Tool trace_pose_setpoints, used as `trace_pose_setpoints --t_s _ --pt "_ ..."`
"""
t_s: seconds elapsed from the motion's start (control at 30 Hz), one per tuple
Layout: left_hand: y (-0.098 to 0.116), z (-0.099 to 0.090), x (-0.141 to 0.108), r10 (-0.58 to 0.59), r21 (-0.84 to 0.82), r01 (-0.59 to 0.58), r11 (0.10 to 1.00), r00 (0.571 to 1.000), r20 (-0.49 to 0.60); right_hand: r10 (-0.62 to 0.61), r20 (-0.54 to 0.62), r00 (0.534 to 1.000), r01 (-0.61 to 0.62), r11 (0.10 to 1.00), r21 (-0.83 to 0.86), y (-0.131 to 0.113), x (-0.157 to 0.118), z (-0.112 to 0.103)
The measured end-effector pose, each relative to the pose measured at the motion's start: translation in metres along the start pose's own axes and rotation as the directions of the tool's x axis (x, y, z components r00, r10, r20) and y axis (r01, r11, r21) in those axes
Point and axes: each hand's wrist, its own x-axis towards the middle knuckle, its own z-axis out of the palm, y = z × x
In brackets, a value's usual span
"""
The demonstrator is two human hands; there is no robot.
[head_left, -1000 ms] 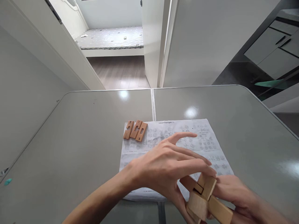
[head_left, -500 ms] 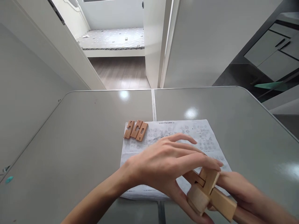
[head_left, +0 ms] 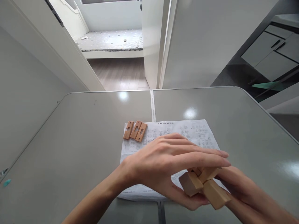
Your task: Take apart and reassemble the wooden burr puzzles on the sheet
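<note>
An interlocking wooden block puzzle (head_left: 214, 193) of crossed light-wood bars is held above the near right part of a printed sheet. My left hand (head_left: 163, 161) reaches over it, its fingers along the top and its thumb below, closed on the puzzle. From the right, my right hand (head_left: 235, 182) supports the far side, with its fingers mostly hidden behind the wood and my left hand. Three flat, numbered wooden pieces with cut-outs lie side by side on the sheet's far left corner, including an end piece with a closed slot (head_left: 141, 132).
The white sheet (head_left: 177, 127) with printed line drawings lies on a grey table (head_left: 98, 149). A seam (head_left: 153, 105) runs across the tabletop. Beyond the table's far edge are an open doorway and a bed (head_left: 112, 40). A small teal object (head_left: 7, 183) is at the far left.
The puzzle has tilted and moved slightly up and left in view. My left fingers now extend farther right over its top; both hands remain on it.
</note>
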Motion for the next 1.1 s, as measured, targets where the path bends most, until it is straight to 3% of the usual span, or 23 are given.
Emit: trace_pose_setpoints --t_s 0.27,0.5,0.73,0.9,1.1 --pt "-0.006 0.000 -0.004 -0.045 0.081 0.050 0.995 0.997 -0.063 -0.126 -0.063 0.990 0.125 0.992 -0.024 -0.004 0.011 -0.001" --pt "-0.006 0.002 -0.002 -0.179 0.113 0.181 0.977 0.983 -0.030 -0.095 -0.121 0.988 0.090 0.995 -0.052 0.001 0.009 0.000" --pt "-0.011 0.002 -0.002 -0.226 0.113 0.222 0.969 0.974 0.025 -0.067 -0.059 0.996 0.063 0.996 -0.068 -0.001 0.011 0.000" --pt "-0.015 0.004 -0.003 -0.211 0.008 0.211 0.977 0.971 0.116 -0.142 0.088 0.986 0.152 0.981 -0.122 0.001 0.014 0.001" --pt "-0.016 0.007 -0.003 -0.189 -0.173 0.222 0.960 0.964 0.189 -0.287 -0.035 0.957 0.273 0.937 -0.219 0.007 0.008 0.008"
